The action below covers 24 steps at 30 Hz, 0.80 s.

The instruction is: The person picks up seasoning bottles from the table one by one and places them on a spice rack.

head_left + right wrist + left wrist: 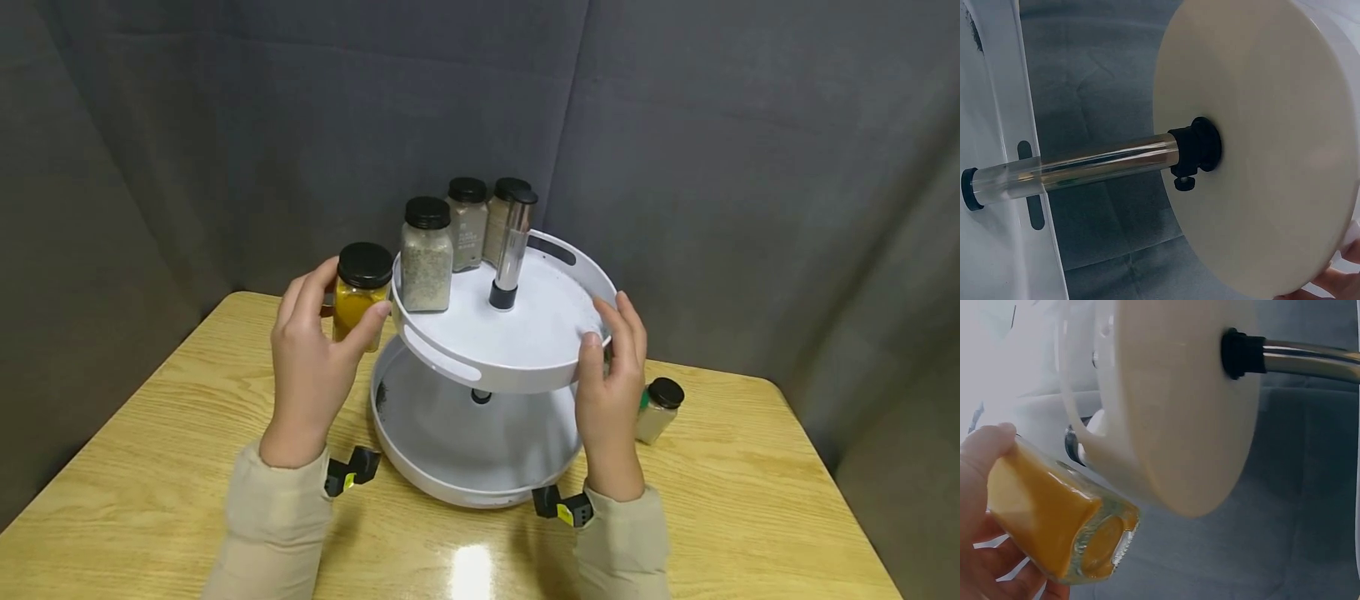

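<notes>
Head view shows your left hand (309,354) gripping the yellow jar (357,303) just outside the upper tray (532,333); lift it above the rim (400,310), your right hand (613,392), grip unclear, steadying opposite.

Tiered tray (517,380), jar (654,423) on table (750,492)

From the head: looking forward and down from above, far enough back to fit the upper tray (543,329), lower tray (450,446) and most of the surface (180,467). From the left wrist: way closer, rolled sideways, facing the yellow jar (1047,509) and upper tray's underside. From the right: close too, rolled the opposite way, catching both trays. Overlapping between wrists on that underside and the chrome pole (1310,360).
</notes>
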Tool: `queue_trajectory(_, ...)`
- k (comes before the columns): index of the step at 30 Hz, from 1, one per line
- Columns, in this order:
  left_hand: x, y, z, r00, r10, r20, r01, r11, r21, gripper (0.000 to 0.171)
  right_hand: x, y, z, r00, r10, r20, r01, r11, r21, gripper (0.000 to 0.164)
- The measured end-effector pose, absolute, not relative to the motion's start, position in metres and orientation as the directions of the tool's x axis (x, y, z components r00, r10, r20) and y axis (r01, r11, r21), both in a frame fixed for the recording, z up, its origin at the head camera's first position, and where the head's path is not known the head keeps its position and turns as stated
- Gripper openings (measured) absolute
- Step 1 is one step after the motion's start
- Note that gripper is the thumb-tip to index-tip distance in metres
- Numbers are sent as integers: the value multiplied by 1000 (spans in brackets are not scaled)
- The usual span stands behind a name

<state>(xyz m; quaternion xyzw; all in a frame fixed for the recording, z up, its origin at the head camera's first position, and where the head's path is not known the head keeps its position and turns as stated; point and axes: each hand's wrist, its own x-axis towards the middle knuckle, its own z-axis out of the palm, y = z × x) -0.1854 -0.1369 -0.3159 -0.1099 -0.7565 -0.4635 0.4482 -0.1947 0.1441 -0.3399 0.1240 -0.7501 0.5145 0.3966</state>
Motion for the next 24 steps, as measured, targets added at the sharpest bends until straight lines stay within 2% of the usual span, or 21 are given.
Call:
queue_trajectory(14, -181, -134, -292, -521, -202, 829, 642, 548, 537, 55, -194, 144, -342, -664, 221, 714, -580, 451, -679, 43)
queue_trajectory(20, -184, -131, -278, -508, -178, 843, 681, 515, 520, 58, -195, 144, -341, -659, 225, 718, -584, 448, -677, 43)
queue_trajectory(24, -185, -126, -270, -505, -155, 849, 707, 490, 510, 68, -194, 144, -340, -665, 223, 712, -586, 435, -683, 43)
